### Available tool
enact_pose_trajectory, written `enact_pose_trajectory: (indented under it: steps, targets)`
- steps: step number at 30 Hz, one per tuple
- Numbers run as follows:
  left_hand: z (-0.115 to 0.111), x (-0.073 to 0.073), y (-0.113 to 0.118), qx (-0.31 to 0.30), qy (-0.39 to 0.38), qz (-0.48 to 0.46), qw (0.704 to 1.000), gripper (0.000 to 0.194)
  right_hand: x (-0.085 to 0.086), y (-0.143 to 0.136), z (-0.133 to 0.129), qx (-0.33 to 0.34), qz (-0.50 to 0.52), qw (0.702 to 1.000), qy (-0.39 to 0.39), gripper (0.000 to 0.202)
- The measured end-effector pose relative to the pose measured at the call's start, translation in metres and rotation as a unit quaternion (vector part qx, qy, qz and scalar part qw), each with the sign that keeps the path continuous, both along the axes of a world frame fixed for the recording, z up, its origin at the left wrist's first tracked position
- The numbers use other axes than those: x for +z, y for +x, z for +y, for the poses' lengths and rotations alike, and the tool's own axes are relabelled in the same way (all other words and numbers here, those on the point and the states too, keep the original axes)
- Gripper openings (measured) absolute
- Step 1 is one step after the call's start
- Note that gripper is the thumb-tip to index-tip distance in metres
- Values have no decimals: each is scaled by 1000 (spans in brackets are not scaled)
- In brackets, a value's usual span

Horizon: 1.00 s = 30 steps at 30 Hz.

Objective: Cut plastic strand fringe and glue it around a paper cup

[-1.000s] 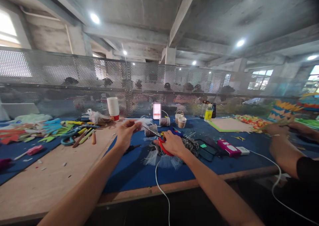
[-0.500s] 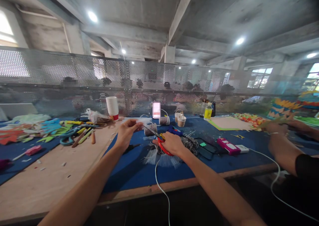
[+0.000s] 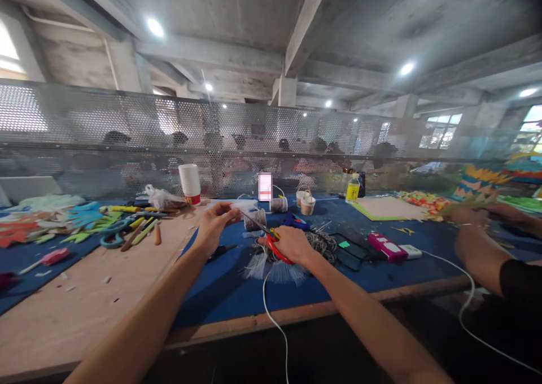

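Observation:
My right hand [image 3: 291, 243] grips a pair of scissors [image 3: 279, 254] with red handles and a bit of yellow. Their slim blades point up and left toward my left hand [image 3: 215, 225]. That hand is closed in a pinch beside the blade tips; whatever thin thing it may hold is too small to make out. Just behind the blades lies a spool of wire [image 3: 254, 220], with a second spool [image 3: 278, 204] farther back. Under my right hand, clear bristle-like strands [image 3: 290, 274] spread over the blue mat, next to a grey tangle of wire [image 3: 322, 245].
Hand tools [image 3: 139, 228] and coloured cutouts [image 3: 87, 217] lie left, near stacked paper cups [image 3: 189, 183]. A magenta box [image 3: 386, 247], a yellow bottle [image 3: 352, 189] and a co-worker's arm [image 3: 478, 248] are right. A white cable [image 3: 275, 319] hangs over the front edge.
Both hands stay almost where they were, the left still pinched near the blade tips and the right still on the scissors. The view has shifted very slightly.

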<state>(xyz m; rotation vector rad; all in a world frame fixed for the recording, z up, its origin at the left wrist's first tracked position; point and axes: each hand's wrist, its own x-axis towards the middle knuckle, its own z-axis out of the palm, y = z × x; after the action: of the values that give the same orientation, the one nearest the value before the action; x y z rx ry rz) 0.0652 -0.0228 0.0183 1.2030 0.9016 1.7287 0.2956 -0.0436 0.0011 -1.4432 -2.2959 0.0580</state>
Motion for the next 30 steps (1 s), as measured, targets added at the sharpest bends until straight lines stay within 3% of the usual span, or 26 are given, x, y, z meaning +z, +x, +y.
enact_pose_trajectory:
  steps: [15,30]
  targets:
    - [-1,2,-2,-38,-33,-42,998,39,3,-1,-3,-7,-35,999,-22,71]
    - [5,-2,-5,-68,-82,-125,986,24,0,-2,0,-16,-41,999,5,74]
